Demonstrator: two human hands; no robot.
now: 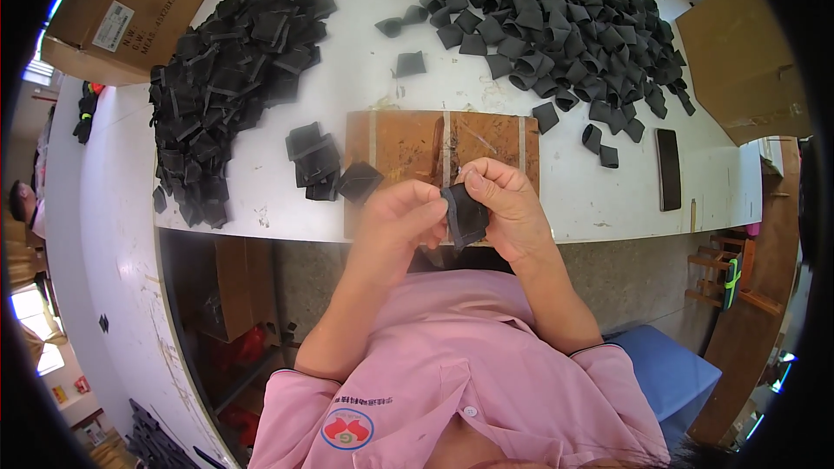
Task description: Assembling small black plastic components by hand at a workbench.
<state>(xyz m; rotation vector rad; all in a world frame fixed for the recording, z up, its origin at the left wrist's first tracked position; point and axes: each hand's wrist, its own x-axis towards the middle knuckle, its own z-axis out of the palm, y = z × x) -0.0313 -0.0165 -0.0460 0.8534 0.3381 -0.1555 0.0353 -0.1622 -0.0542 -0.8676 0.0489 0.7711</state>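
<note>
Right hand (514,204), black piece (467,217) lengthwise bodyward

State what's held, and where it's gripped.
One small black fabric piece: the left hand grips its left edge near the top, the right hand its upper right side.

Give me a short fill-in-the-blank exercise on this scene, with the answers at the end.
1. The left hand holds a dark piece together with the ____ hand.
2. The small pile lies to the ____ of the board.
3. The phone lies on a table coloured ____.
4. The person's shirt is ____.

Answers: right; left; white; pink.
</note>
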